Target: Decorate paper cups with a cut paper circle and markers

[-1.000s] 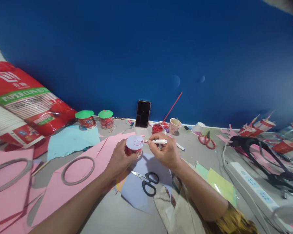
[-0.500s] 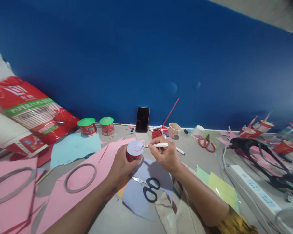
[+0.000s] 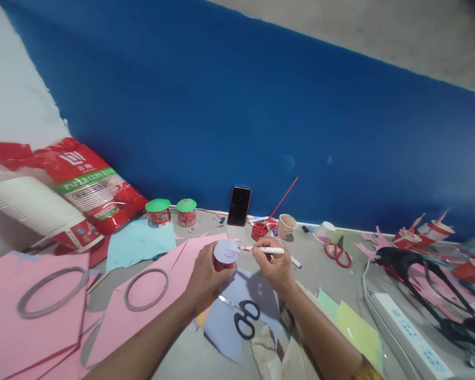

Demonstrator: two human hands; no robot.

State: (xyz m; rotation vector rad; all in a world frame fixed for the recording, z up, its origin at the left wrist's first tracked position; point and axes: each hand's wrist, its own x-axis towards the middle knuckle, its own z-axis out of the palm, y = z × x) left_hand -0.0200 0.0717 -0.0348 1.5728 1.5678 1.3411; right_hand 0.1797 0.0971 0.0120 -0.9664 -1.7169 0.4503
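My left hand (image 3: 206, 274) is wrapped round a small red paper cup (image 3: 222, 263) topped with a pale lilac paper disc (image 3: 226, 250). My right hand (image 3: 275, 264) pinches a white marker with a red tip (image 3: 261, 249), its tip at the disc's right edge, where red lines are drawn. Under both hands lies a lilac paper sheet (image 3: 225, 322) with black-handled scissors (image 3: 243, 319) on it.
Pink sheets (image 3: 114, 316) with two cut-out rings lie on the left, beside a red pack of paper cups (image 3: 91, 184). Two green-topped cups (image 3: 158, 212), a phone (image 3: 239, 206), cups and red scissors (image 3: 338, 250) line the blue wall. A power strip (image 3: 404, 332) and cables are right.
The view has tilted up and swung, so everything sits lower and more to the right in the picture. My hands keep the cup and marker; the marker tip stays at the disc's edge.
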